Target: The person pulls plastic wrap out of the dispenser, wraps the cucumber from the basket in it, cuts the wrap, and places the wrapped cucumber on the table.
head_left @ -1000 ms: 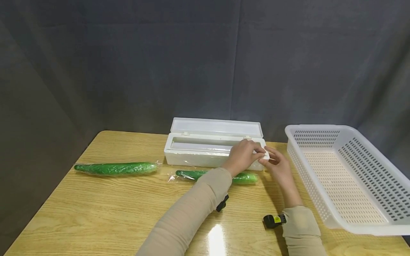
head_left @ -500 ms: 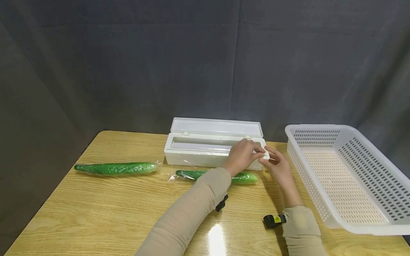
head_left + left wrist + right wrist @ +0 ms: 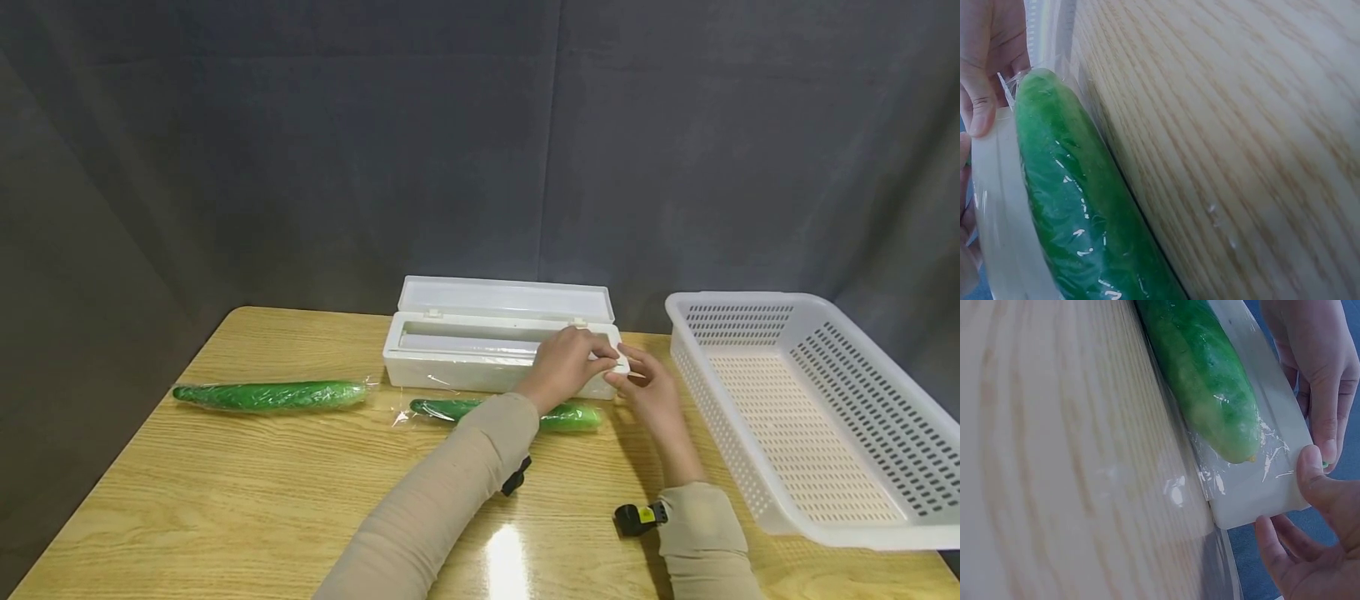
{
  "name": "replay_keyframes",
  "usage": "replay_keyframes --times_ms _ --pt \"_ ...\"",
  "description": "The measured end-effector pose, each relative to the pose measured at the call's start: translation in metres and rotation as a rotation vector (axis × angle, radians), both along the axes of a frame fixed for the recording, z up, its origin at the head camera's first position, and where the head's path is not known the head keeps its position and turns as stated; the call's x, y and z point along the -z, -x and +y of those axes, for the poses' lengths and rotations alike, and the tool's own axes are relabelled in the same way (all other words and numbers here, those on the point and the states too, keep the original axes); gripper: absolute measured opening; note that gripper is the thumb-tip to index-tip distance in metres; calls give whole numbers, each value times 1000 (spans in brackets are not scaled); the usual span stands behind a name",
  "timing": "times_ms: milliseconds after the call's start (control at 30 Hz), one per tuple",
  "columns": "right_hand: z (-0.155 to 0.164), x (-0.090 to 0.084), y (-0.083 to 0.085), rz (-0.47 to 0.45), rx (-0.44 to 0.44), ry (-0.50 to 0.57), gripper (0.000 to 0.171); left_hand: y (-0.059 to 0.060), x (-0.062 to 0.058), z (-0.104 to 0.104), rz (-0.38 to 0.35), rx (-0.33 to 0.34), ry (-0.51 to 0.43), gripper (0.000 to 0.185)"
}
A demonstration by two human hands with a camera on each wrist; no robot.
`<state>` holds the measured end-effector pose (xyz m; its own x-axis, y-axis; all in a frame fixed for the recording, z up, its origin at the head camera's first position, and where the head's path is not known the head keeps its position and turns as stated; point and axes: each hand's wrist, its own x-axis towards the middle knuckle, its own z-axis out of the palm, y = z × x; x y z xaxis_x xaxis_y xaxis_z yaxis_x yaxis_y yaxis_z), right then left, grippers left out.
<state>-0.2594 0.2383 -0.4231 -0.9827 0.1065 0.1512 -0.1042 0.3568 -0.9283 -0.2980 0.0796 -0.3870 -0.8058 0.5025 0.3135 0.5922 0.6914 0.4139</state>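
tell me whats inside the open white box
Inside the box lies a pale roll along its length, apparently cling film. The right end is covered by the left hand and right hand, so nothing shows there.

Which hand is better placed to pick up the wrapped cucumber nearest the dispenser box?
Probably the left hand: its forearm crosses directly above the plastic-wrapped green cucumber, while the right hand sits past its end.

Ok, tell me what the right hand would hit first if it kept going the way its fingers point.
Probably the white dispenser box: the right hand already touches its right end corner, pointing left and away. The left hand grips the same end, so its fingers come next.
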Motion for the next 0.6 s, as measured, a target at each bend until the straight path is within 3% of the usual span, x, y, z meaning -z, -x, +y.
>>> replay_keyframes --times_ms 600 --pt "-1 -2 -2 -9 13 -6 52 0 0 -2 37 8 13 19"
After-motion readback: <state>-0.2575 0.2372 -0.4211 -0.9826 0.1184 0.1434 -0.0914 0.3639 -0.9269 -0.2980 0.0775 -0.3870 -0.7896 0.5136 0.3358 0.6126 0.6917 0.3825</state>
